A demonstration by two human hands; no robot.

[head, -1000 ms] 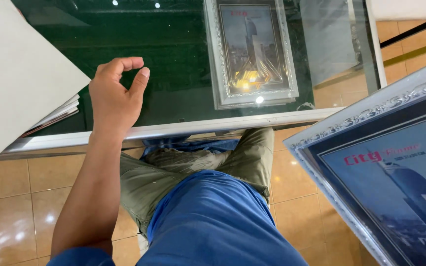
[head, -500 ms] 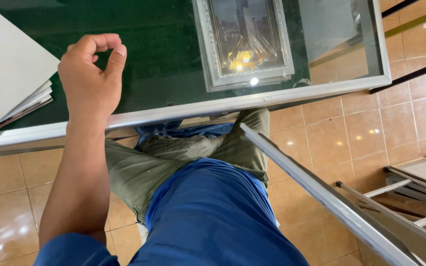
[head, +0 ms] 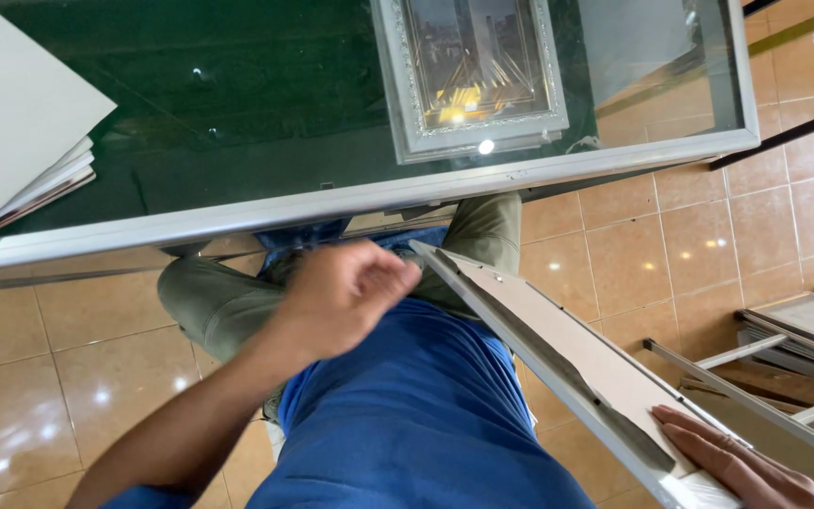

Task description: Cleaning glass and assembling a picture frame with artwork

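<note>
My right hand [head: 737,467] lies flat on the brown backing of a silver picture frame [head: 558,353] and holds it tilted, back side up, across my lap. The frame's far corner reaches up to the table edge. My left hand [head: 346,292] hovers over my blue shirt with its fingers loosely curled and nothing in them, just left of that corner and apart from it.
A green glass table with a silver rim [head: 350,203] stands before me. On it lie a second silver-framed picture [head: 393,85] and a stack of white boards [head: 21,141] at the left. More frames and metal bars [head: 793,349] lie on the tiled floor at the right.
My left hand has dropped from the table edge down to my lap, toward the frame's corner. The frame has turned from picture side to backing side, and my right hand now shows on it.
</note>
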